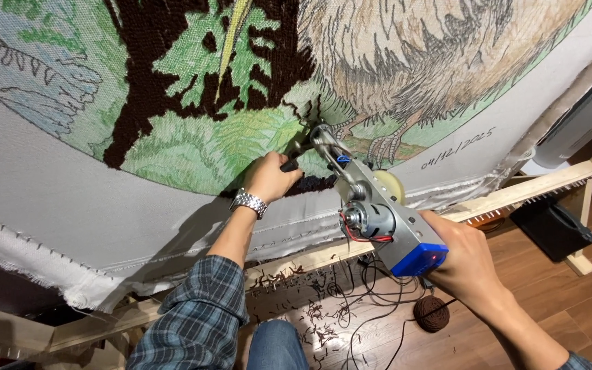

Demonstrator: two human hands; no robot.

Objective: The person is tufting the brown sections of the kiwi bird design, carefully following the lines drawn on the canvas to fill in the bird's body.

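A tufting gun point(378, 216) with a metal body, visible motor and blue rear block presses its tip against a stretched cloth point(70, 199) printed with green leaves and a bird. My left hand point(270, 177), with a metal wristwatch, is shut on the gun's black front handle near the tip. My right hand point(466, 264) grips the rear of the gun under the blue block. Dark brown tufted yarn point(152, 82) fills part of the leaf design.
The cloth is stretched on a wooden frame point(536, 188) with rows of nails. A ball of brown yarn point(432, 313), loose strands and yarn scraps lie on the wooden floor. A black box point(555, 229) sits on the floor at right.
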